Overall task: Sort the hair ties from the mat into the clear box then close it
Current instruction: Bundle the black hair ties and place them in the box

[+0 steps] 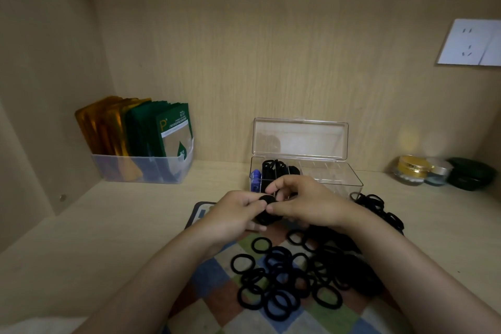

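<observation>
Several black hair ties (298,276) lie scattered on a checkered mat (217,304) in front of me. Behind the mat stands the clear box (341,184) with its lid (299,138) upright and open; black hair ties (273,167) and something blue (255,179) fill its left compartments. My left hand (233,214) and my right hand (306,202) meet just in front of the box, and together they pinch a small bunch of black hair ties (267,211) between thumbs and fingers.
A plastic bin (143,168) of gold and green sachets stands at the back left. Small jars (412,169) and a dark green one (470,173) sit at the back right. A wall socket (470,42) is on the back panel. More ties (379,206) trail off the mat's right.
</observation>
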